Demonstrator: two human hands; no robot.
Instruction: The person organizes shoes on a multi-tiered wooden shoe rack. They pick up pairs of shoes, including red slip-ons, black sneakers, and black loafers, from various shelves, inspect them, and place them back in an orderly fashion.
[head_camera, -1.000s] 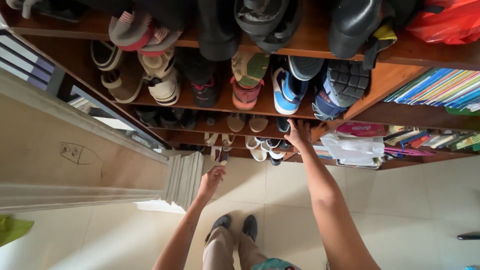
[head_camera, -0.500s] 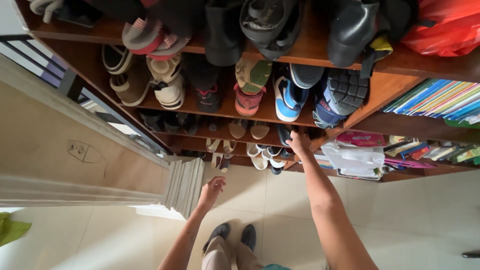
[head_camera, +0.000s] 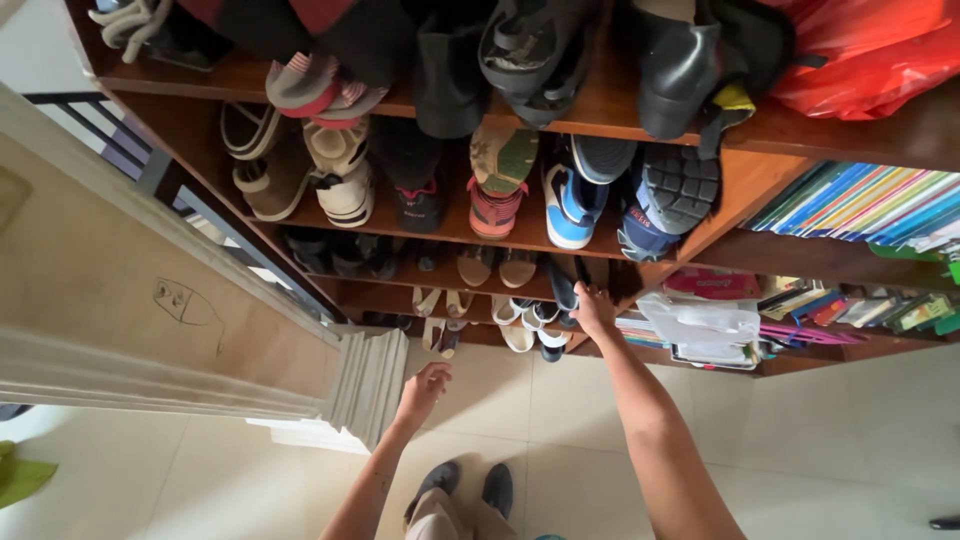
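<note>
Pale glossy floor tiles (head_camera: 800, 440) run up to a tall dark-brown wooden shoe rack (head_camera: 590, 110) seen from above, shelves stacked with footwear. White fluted pillar base (head_camera: 368, 380) and beige wall (head_camera: 120, 300) with a small pencil scribble sit on the left side.

Right hand (head_camera: 594, 308) is stretched out to a lower shelf, fingers curled at a dark slim shoe (head_camera: 563, 283) standing toe-down at the shelf edge; looks like fingertips touch or pinch it, but real grip cannot be told, too small and shadowed. Shoe sits on the third shelf down, just right of a pair of tan flat sandals (head_camera: 497, 266), close to the upright divider of the rack.

Left hand (head_camera: 424, 385) hangs low over the floor, near the pillar base, fingers loosely bent, half open, holding nothing. It is just below a pair of thin strappy sandals (head_camera: 440, 335) on the bottom level, not touching them.

Other stuff: blue-and-white sneaker (head_camera: 570, 205) and red-pink sneaker with green sole (head_camera: 497, 185) on the second shelf, cream chunky sneakers (head_camera: 343, 175) further left, black rubber boot (head_camera: 675, 70) and red plastic bag (head_camera: 870, 55) on top shelf. White sandals (head_camera: 520, 318) sit under the right hand. Right section holds a row of colourful thin books (head_camera: 860, 200) and a white plastic bag (head_camera: 705, 322). Person's own dark shoes (head_camera: 465, 485) visible at bottom centre.
</note>
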